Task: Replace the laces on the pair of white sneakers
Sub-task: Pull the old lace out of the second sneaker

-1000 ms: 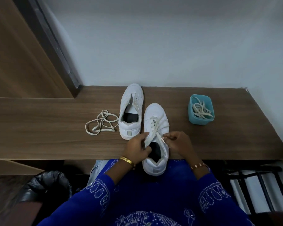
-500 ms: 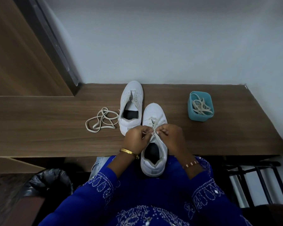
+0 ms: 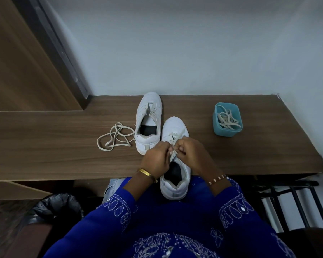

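Two white sneakers stand on the wooden shelf [image 3: 63, 159]. The nearer sneaker [image 3: 175, 164] hangs partly over the front edge toward my lap. Its lace [image 3: 172, 138] runs through the upper eyelets. My left hand [image 3: 157, 157] and my right hand [image 3: 190, 155] meet over its tongue, each pinching a part of that lace with curled fingers. The farther sneaker [image 3: 148, 118] sits behind and to the left, mostly unlaced. A loose white lace [image 3: 116, 136] lies coiled on the shelf to its left.
A teal plastic tub [image 3: 227, 131] holding more laces stands on the shelf at the right. The wall runs along the shelf's back. A black bin bag [image 3: 58, 207] sits below left, and a dark metal rack [image 3: 296, 202] below right.
My hands came together from the sides of the shoe opening and moved up over the tongue, drawing the lace ends in. The nearer sneaker shifted slightly toward me.
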A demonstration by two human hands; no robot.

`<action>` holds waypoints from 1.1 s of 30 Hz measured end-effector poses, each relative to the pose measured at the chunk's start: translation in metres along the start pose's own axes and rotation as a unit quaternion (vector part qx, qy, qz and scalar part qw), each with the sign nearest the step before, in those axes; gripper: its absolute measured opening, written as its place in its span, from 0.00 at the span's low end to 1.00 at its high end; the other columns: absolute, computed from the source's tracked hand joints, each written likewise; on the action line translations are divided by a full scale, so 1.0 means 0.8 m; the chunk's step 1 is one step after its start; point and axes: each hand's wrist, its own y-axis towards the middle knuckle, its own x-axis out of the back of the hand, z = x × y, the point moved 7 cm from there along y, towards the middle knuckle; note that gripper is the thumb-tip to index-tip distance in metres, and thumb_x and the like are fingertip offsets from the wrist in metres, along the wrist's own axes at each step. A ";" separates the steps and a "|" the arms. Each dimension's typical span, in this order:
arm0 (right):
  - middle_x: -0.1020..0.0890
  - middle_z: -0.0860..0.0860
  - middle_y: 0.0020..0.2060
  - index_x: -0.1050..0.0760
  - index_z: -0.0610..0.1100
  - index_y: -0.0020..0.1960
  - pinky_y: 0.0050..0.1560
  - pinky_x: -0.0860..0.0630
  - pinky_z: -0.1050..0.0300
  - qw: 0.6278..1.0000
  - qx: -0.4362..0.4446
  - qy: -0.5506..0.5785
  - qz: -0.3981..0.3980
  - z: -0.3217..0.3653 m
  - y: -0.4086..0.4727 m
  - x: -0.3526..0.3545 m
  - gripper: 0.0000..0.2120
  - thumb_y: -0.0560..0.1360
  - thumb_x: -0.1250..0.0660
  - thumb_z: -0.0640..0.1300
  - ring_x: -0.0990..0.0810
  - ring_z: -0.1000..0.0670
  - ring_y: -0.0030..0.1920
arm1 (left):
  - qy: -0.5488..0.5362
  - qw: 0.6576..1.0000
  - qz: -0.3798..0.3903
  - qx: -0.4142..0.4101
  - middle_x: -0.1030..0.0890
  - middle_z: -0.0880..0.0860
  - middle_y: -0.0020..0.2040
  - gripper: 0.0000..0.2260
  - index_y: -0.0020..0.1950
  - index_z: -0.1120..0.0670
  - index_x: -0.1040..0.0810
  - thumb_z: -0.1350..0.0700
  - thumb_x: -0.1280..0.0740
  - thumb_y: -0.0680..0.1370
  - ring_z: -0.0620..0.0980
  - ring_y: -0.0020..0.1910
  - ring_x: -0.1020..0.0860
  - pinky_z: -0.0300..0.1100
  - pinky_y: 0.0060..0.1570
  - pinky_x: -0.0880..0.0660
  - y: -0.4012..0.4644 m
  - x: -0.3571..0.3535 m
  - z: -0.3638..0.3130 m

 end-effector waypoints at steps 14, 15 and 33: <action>0.31 0.58 0.26 0.25 0.35 0.37 0.32 0.34 0.69 0.995 -0.053 0.070 -0.054 -0.018 -0.005 -0.009 0.03 0.69 0.35 0.32 0.30 0.57 0.27 | 0.029 0.999 0.034 -0.007 0.25 0.56 0.45 0.13 0.48 0.59 0.28 0.54 0.48 0.74 0.59 0.38 0.25 0.48 0.35 0.30 -0.005 -0.005 -0.001; 0.30 0.59 0.26 0.25 0.36 0.38 0.32 0.33 0.71 0.992 -0.073 0.083 -0.065 -0.023 -0.008 -0.007 0.03 0.70 0.34 0.32 0.28 0.58 0.28 | 0.025 0.999 0.028 -0.006 0.25 0.56 0.45 0.15 0.48 0.60 0.28 0.52 0.50 0.75 0.59 0.38 0.25 0.48 0.35 0.30 -0.005 -0.004 -0.002; 0.30 0.58 0.27 0.24 0.37 0.40 0.33 0.33 0.73 0.989 -0.063 0.095 -0.098 -0.025 -0.014 -0.001 0.02 0.69 0.33 0.32 0.26 0.61 0.31 | -0.016 1.000 -0.010 0.017 0.24 0.52 0.37 0.09 0.49 0.60 0.29 0.55 0.42 0.76 0.56 0.37 0.25 0.39 0.33 0.41 -0.007 0.003 0.006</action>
